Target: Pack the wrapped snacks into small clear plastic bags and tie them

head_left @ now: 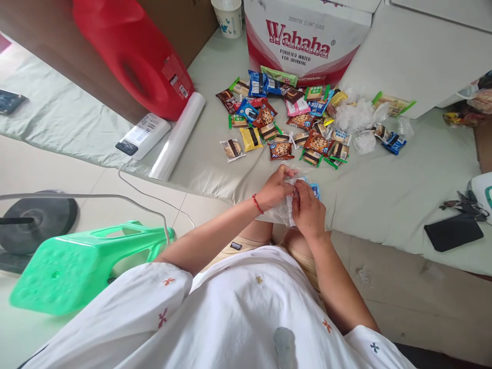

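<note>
Both my hands meet at the near edge of a pale sheet-covered surface (384, 195). My left hand (273, 188) and my right hand (307, 210) are closed on a clear plastic bag (286, 207) with small wrapped snacks inside; a blue packet (314, 188) shows at its top. Just beyond my hands lies a scattered pile of wrapped snack packets (284, 118), brown, blue, yellow and pink. Crumpled clear plastic bags (355, 118) lie at the pile's right side.
A Wahaha water carton (307, 36) stands behind the pile, with a paper cup (227, 18) to its left. A red jug (134, 56), a white box (143, 135) and a film roll (177, 136) lie left. A green stool (84, 264) is tipped on the floor. A black wallet (453, 233) sits right.
</note>
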`<move>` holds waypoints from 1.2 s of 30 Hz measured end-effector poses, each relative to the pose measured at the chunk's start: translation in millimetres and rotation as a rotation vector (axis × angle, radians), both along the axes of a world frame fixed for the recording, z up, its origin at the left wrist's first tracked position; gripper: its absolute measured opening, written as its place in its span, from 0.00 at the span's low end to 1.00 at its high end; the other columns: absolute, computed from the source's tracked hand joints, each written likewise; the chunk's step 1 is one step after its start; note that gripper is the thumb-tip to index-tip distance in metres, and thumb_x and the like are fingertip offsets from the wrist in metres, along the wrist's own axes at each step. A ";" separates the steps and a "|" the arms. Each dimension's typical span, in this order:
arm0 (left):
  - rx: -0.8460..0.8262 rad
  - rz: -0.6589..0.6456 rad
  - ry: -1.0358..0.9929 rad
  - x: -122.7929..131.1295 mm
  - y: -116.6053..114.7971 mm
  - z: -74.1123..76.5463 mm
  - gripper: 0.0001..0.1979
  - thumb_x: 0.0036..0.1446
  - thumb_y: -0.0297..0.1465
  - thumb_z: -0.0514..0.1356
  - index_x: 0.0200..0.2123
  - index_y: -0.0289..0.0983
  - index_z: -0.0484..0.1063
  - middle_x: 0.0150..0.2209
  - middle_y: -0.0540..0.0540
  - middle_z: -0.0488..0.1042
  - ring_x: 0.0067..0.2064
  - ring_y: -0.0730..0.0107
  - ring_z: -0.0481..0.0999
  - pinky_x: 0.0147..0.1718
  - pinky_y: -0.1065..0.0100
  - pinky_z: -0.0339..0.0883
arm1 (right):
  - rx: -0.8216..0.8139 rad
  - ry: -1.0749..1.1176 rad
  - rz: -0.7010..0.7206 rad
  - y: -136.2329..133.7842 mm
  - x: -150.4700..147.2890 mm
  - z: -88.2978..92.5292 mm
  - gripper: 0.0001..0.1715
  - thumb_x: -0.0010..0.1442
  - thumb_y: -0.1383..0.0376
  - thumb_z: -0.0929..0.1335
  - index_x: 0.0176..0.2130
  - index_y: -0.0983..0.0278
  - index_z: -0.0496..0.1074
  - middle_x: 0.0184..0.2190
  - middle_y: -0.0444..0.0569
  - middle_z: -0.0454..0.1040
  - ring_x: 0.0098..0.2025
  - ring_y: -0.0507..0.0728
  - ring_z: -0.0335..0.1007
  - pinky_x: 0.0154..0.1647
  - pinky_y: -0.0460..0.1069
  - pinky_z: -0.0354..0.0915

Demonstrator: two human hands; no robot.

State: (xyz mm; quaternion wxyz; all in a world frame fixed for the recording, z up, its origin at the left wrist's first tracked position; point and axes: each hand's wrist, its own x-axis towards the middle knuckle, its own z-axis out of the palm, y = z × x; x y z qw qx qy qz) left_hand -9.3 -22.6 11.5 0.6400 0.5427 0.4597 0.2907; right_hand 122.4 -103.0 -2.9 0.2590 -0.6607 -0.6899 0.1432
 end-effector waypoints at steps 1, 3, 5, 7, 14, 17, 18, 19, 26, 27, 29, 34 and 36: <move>0.017 0.022 0.019 -1.9 1.2 1.9 0.18 0.51 0.20 0.59 0.44 0.40 0.62 0.63 0.41 0.72 0.37 0.77 0.78 0.34 0.72 0.72 | -0.006 -0.058 0.025 -0.4 -2.1 0.4 0.24 0.72 0.62 0.60 0.63 0.62 0.69 0.65 0.58 0.71 0.62 0.64 0.72 0.54 0.56 0.71; 0.095 0.071 0.112 -4.1 -2.0 5.0 0.13 0.56 0.23 0.58 0.44 0.40 0.64 0.62 0.43 0.74 0.33 0.76 0.76 0.32 0.71 0.71 | -0.028 -0.157 0.079 -0.4 -5.8 2.5 0.29 0.72 0.59 0.63 0.68 0.64 0.65 0.67 0.60 0.69 0.62 0.66 0.71 0.55 0.58 0.71; 0.221 0.147 0.229 -6.0 -10.2 5.8 0.09 0.61 0.27 0.57 0.45 0.41 0.66 0.62 0.44 0.74 0.29 0.77 0.74 0.34 0.68 0.73 | -0.054 -0.246 0.132 0.1 -9.4 5.1 0.33 0.71 0.59 0.64 0.70 0.66 0.63 0.68 0.62 0.67 0.59 0.68 0.72 0.55 0.59 0.71; 0.386 0.274 0.355 -10.1 -18.4 4.0 0.09 0.64 0.31 0.58 0.48 0.41 0.67 0.62 0.43 0.73 0.34 0.72 0.77 0.41 0.63 0.75 | -0.066 -0.322 0.152 1.1 -12.3 6.6 0.33 0.71 0.60 0.64 0.71 0.66 0.61 0.70 0.61 0.64 0.57 0.68 0.72 0.54 0.60 0.72; 0.379 0.286 0.799 -29.0 -6.5 0.4 0.34 0.55 0.49 0.69 0.56 0.34 0.68 0.54 0.34 0.73 0.54 0.48 0.77 0.50 0.57 0.72 | 0.012 -0.380 0.201 -0.1 -11.2 -0.4 0.28 0.73 0.64 0.61 0.69 0.61 0.67 0.70 0.55 0.65 0.53 0.67 0.72 0.54 0.62 0.69; 0.277 0.137 0.776 -24.2 13.0 3.0 0.20 0.56 0.43 0.67 0.45 0.34 0.76 0.41 0.40 0.78 0.43 0.56 0.79 0.42 0.62 0.70 | 0.044 -0.358 0.206 -4.2 -9.3 -6.9 0.27 0.73 0.64 0.61 0.67 0.61 0.69 0.69 0.56 0.66 0.52 0.67 0.71 0.55 0.63 0.67; 0.242 0.140 0.718 -21.2 18.0 3.1 0.14 0.57 0.39 0.66 0.40 0.35 0.76 0.35 0.44 0.78 0.39 0.60 0.78 0.40 0.64 0.69 | 0.062 -0.340 0.198 -6.0 -9.2 -9.5 0.27 0.73 0.65 0.61 0.67 0.59 0.68 0.70 0.56 0.65 0.53 0.66 0.70 0.55 0.63 0.67; 0.219 0.164 0.644 -17.9 21.0 2.8 0.09 0.57 0.36 0.65 0.36 0.35 0.76 0.32 0.46 0.76 0.36 0.63 0.76 0.38 0.66 0.68 | 0.082 -0.317 0.187 -7.9 -9.2 -12.1 0.27 0.73 0.65 0.62 0.68 0.58 0.68 0.71 0.56 0.63 0.54 0.66 0.69 0.56 0.64 0.66; 0.689 -0.009 0.202 -4.7 -12.0 -9.3 0.07 0.59 0.28 0.57 0.36 0.36 0.75 0.35 0.44 0.76 0.38 0.65 0.74 0.43 0.64 0.70 | 0.082 -0.122 0.097 -14.1 -10.2 -24.8 0.23 0.70 0.67 0.63 0.62 0.63 0.73 0.62 0.64 0.69 0.60 0.71 0.65 0.58 0.68 0.66; 0.708 -0.046 0.165 -5.8 -15.9 -12.3 0.09 0.62 0.29 0.55 0.38 0.36 0.76 0.36 0.44 0.76 0.39 0.65 0.75 0.43 0.64 0.70 | 0.089 -0.089 0.110 -13.9 -7.7 -24.6 0.22 0.70 0.67 0.63 0.60 0.64 0.74 0.60 0.64 0.70 0.60 0.71 0.65 0.59 0.68 0.67; 0.673 -0.082 0.102 -9.5 -17.7 -19.0 0.13 0.68 0.31 0.51 0.43 0.36 0.76 0.37 0.43 0.76 0.38 0.66 0.75 0.42 0.65 0.70 | 0.110 -0.009 0.179 -13.7 1.6 -23.3 0.19 0.70 0.64 0.65 0.56 0.64 0.76 0.59 0.62 0.72 0.61 0.70 0.66 0.61 0.68 0.67; 0.763 -0.201 0.145 -14.3 -11.5 -33.8 0.14 0.70 0.33 0.52 0.47 0.36 0.76 0.38 0.43 0.75 0.38 0.66 0.74 0.41 0.66 0.69 | 0.072 0.446 0.232 -17.6 35.6 -20.7 0.16 0.71 0.57 0.66 0.51 0.59 0.80 0.58 0.55 0.77 0.61 0.64 0.73 0.65 0.63 0.69; 0.818 -0.233 0.177 -12.3 -14.3 -37.0 0.14 0.70 0.31 0.52 0.48 0.36 0.77 0.40 0.42 0.75 0.41 0.65 0.75 0.42 0.65 0.69 | -0.036 0.703 0.194 -21.7 44.8 -19.5 0.16 0.70 0.55 0.67 0.51 0.57 0.80 0.55 0.53 0.80 0.54 0.61 0.79 0.59 0.60 0.75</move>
